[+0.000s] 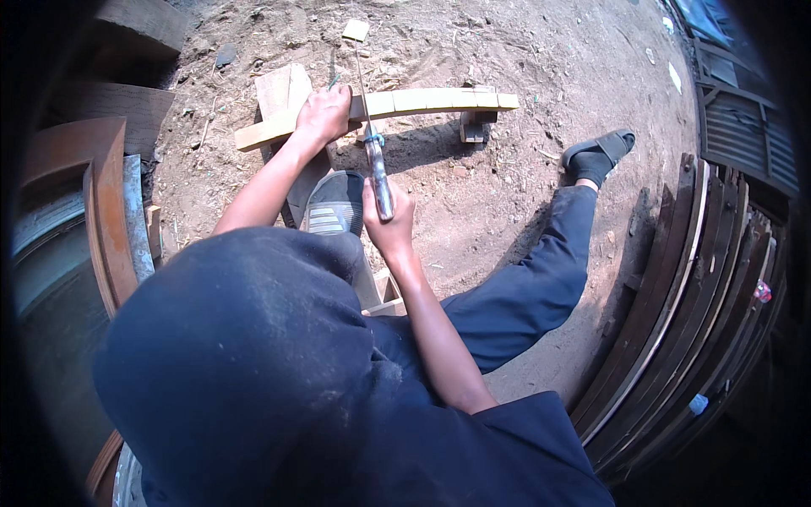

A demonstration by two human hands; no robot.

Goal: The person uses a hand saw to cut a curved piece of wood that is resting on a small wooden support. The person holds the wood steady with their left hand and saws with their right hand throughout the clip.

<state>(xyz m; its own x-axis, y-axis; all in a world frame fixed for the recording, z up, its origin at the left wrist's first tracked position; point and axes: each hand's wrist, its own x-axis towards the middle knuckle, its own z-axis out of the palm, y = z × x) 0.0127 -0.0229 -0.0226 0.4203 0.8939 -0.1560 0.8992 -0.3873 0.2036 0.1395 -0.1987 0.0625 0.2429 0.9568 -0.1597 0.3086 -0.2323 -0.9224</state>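
A long stack of dark, weathered wooden planks lies toward 4 o'clock, and a reddish-brown wooden frame leans at 9 to 10 o'clock. At 12 o'clock, the gently curved, yellow-topped wooden piece bridges a pale, squared wooden block at 11 o'clock and a short, dark wooden support at 1 o'clock; this probably keeps it off the dirt and gives the blade room below. The dark sandal with pale stripes sits near the block, but whether it braces anything I cannot tell.

The thin-bladed handsaw with a dark, glossy handle points to 12 o'clock, its blade crossing the curved piece. The right hand is wrapped closely around the handle, apparently to steer it. The left hand is closed over the curved piece, just left of the blade, seemingly to stop it shifting.

The only container-like thing is a small, pale, box-shaped wooden structure toward 7 o'clock, its contents unclear. Smallest is a flat yellow scrap beyond the blade's tip.
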